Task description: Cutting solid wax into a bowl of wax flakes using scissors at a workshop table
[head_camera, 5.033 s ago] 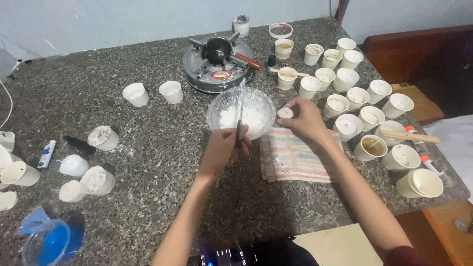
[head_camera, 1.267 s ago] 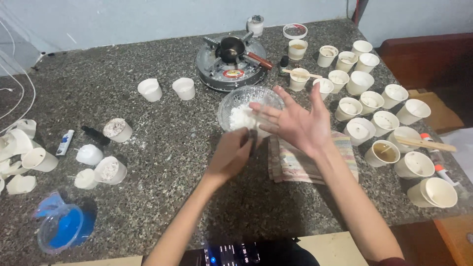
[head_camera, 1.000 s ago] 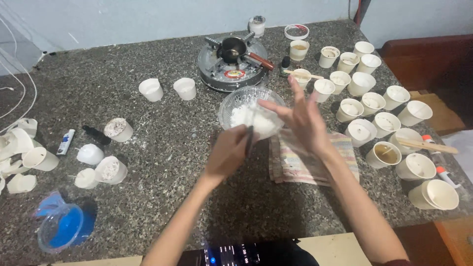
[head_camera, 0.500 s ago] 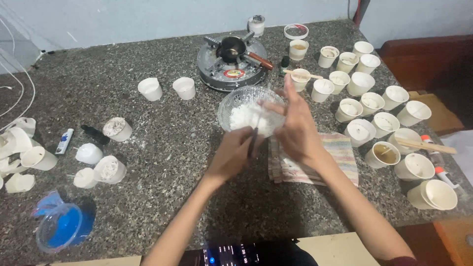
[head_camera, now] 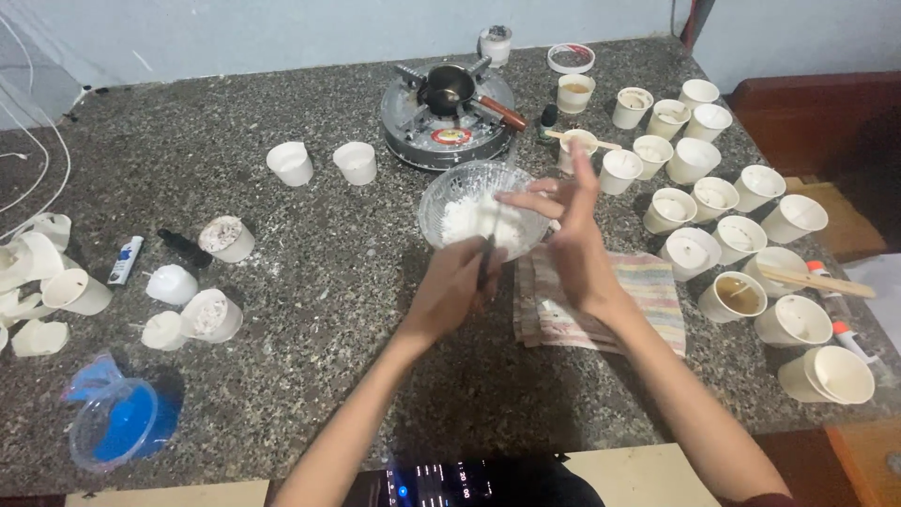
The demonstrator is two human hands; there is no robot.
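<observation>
A clear glass bowl (head_camera: pixel 441 192) of white flakes stands on the speckled stone table (head_camera: pixel 310 310) in front of me. My left hand (head_camera: pixel 450 291) is closed around the dark handle of a thin knife-like tool (head_camera: pixel 485 255), whose tip points into the bowl. My right hand (head_camera: pixel 568 244) hovers at the bowl's right rim. Its fingers are apart and reach over the flakes close to the tool, with one finger raised. I cannot tell whether they touch the blade. The right forearm lies over a striped cloth (head_camera: pixel 638 291).
A small round stove (head_camera: pixel 413 127) with a dark little pot (head_camera: pixel 447 91) stands behind the bowl. Several paper cups (head_camera: pixel 784 221) crowd the right side, and two cups (head_camera: pixel 293 163) stand at the back left. White wax lumps (head_camera: pixel 172 284) and a blue-lidded tub (head_camera: pixel 117 422) lie on the left.
My right hand, spread wide above the bowl a second ago, has drawn in and lowered to the bowl's right rim beside the tool. The left hand keeps hold of the tool.
</observation>
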